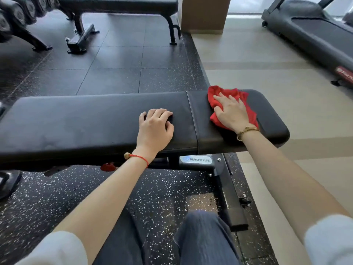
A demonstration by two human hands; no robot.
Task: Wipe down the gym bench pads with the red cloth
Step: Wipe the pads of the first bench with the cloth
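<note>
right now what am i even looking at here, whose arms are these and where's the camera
There is one picture, taken by a wide-angle camera worn on a person's head and looking forward and down. So the two bare arms reaching in from the bottom are that person's own, and the jeans at the bottom edge are their legs.

In front of them is a black gym bench with two pads, a long one and a shorter one on the right. The right hand lies flat on a red cloth, pressing it onto the shorter pad. The left hand rests on the long pad with its fingers loosely curled, holding nothing.

Beyond stand a second bench, dumbbells at top left and a treadmill at top right.
</note>
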